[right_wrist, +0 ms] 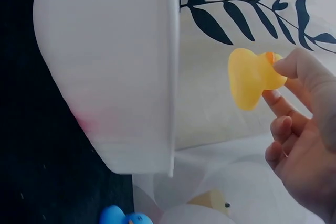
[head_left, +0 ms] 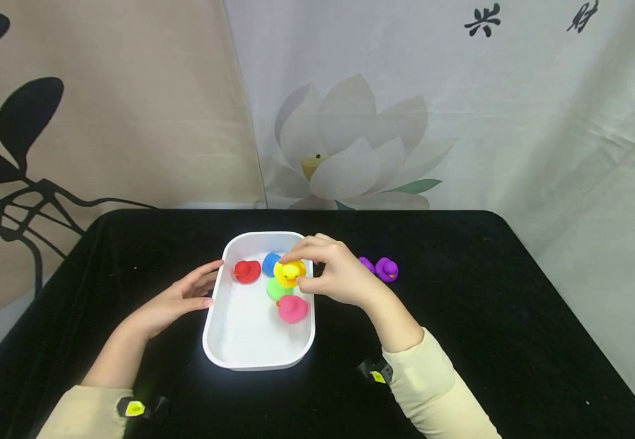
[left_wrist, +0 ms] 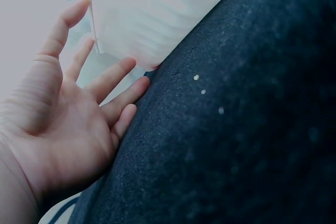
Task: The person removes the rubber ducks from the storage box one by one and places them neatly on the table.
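Observation:
My right hand [head_left: 335, 271] pinches a yellow rubber duck [head_left: 288, 272] between thumb and fingers, over the right side of a white tray [head_left: 235, 350]. In the right wrist view that duck [right_wrist: 245, 77] is held above the tray's rim [right_wrist: 173, 77]. Inside the tray lie a red duck [head_left: 247, 272], a blue duck [head_left: 270, 264], a green duck [head_left: 279, 289] and a pink duck [head_left: 293, 309]. The yellow duck partly hides the blue and green ones. My left hand [head_left: 177, 299] is at the tray's left side, fingers extended, fingertips right at the wall [left_wrist: 142, 30].
Two purple ducks [head_left: 387, 269] sit on the black-covered table [head_left: 460, 317] to the right of the tray, one partly hidden by my right hand. Behind the table hangs a printed cloth [head_left: 515, 122] with a lotus and dark leaves.

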### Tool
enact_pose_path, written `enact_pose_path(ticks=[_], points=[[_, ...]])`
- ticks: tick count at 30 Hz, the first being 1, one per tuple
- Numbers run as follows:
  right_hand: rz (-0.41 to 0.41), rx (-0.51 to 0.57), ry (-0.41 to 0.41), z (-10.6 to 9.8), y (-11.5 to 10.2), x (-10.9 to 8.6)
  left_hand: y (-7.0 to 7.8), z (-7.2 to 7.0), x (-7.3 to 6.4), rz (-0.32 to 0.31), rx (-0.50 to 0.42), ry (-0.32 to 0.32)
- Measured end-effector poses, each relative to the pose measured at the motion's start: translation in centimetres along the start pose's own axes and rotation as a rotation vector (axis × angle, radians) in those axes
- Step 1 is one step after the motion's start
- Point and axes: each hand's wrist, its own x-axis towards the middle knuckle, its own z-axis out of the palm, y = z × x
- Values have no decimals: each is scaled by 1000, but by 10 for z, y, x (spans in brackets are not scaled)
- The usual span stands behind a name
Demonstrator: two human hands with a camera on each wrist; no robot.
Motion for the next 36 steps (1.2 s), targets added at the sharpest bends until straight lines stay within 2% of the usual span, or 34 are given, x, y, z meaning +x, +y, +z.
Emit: enact_pose_path(ticks=[19,27,36], points=[[52,-50,58,-43,16,-33,2,0,-2,8,-1,3],[28,-48,70,-62,27,-49,0,1,-2,-2,-8,-1],[96,-90,94,-79,44,-66,2,2,-3,-13,-2,7]])
